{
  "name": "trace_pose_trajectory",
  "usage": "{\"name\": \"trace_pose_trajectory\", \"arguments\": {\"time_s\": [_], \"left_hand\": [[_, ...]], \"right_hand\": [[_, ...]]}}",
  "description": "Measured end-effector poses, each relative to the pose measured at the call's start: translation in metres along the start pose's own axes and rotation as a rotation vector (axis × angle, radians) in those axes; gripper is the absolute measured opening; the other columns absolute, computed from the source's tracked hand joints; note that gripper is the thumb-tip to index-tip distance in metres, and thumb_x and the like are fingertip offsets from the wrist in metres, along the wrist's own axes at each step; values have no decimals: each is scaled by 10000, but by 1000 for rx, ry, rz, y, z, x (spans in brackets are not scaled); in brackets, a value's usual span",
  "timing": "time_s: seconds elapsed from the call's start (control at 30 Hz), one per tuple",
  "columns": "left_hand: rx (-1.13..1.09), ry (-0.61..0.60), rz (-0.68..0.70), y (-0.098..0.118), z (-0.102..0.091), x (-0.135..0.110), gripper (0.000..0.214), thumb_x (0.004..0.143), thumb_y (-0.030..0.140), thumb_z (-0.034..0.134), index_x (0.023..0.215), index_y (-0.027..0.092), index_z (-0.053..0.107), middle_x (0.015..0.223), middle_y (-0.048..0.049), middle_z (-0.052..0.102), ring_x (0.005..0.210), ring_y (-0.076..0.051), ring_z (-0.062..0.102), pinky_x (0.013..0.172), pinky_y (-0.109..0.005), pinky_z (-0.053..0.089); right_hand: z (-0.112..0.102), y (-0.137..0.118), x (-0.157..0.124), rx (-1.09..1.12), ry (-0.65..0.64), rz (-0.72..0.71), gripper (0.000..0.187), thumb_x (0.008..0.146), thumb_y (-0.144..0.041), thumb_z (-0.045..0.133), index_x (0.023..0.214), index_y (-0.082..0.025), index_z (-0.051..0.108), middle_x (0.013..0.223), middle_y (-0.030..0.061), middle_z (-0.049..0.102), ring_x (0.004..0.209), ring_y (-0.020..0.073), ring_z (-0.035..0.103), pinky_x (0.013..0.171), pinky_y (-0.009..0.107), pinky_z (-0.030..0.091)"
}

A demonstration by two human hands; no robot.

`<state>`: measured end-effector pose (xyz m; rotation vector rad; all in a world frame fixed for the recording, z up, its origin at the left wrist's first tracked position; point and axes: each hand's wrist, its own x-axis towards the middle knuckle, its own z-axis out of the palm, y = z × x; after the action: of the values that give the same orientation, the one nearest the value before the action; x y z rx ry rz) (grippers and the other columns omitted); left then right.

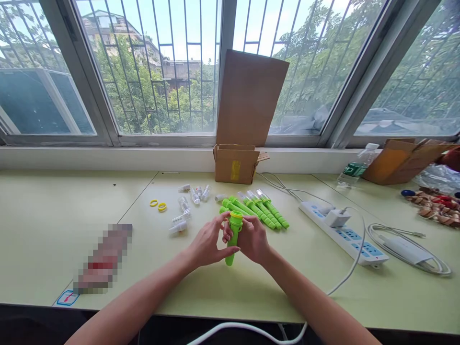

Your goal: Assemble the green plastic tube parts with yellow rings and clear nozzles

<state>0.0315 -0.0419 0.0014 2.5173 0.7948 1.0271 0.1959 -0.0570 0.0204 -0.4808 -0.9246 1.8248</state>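
Observation:
My right hand (254, 239) grips a green plastic tube (233, 239) held upright above the table. A yellow ring sits on the tube's top end. My left hand (208, 242) pinches at that top, fingers on the ring and rim. Just behind lie several more green tubes (264, 211) in a row, some with clear tips. Left of them are small clear plastic caps (194, 194) and two loose yellow rings (158, 205).
A small open cardboard box (235, 165) stands at the back by the window sill. A white power strip (345, 235) with a plugged charger and cables lies to the right. A water bottle (354, 170), another carton and small coloured parts sit far right.

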Motion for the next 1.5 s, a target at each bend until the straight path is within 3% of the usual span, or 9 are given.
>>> {"name": "trace_pose_trajectory", "arguments": {"time_s": [0.13, 0.57, 0.9, 1.13, 1.5], "left_hand": [[-33, -32, -38, -2, 4, 0, 822, 793, 299, 618, 1433, 234, 106, 869, -3, 589, 740, -160, 598, 729, -334, 512], [16, -1, -64, 1, 4, -1, 827, 750, 165, 508, 1459, 238, 89, 843, -1, 640, 566, -128, 589, 513, -212, 439], [36, -26, -63, -2, 4, -1, 845, 753, 168, 499, 1470, 233, 57, 892, -15, 668, 529, -118, 576, 479, -203, 415], [71, 16, -57, -4, 5, -1, 824, 711, 151, 507, 1463, 235, 181, 880, -17, 689, 498, -108, 561, 483, -207, 446], [104, 39, -29, -5, 4, -1, 805, 710, 136, 485, 1465, 217, 215, 892, -28, 698, 545, -110, 577, 531, -216, 494]], "right_hand": [[-1, 0, 1, -37, -11, 19, 335, 796, -453, 398, 844, -185, 593, 699, 66, 591, 683, 225, 553, 640, 360, 447], [-5, -1, 5, -4, -49, -26, 346, 756, -411, 394, 932, -181, 583, 815, 90, 647, 765, 257, 588, 731, 421, 461], [-3, -3, 5, -28, -35, -27, 335, 753, -409, 411, 936, -182, 576, 846, 91, 650, 786, 258, 585, 742, 414, 454], [-2, -5, 5, -33, -32, -85, 302, 754, -353, 422, 950, -198, 591, 880, 82, 642, 838, 260, 572, 761, 405, 445], [-4, -8, 4, -22, -67, -82, 284, 722, -315, 436, 913, -189, 604, 915, 82, 639, 887, 256, 556, 791, 401, 431]]}}
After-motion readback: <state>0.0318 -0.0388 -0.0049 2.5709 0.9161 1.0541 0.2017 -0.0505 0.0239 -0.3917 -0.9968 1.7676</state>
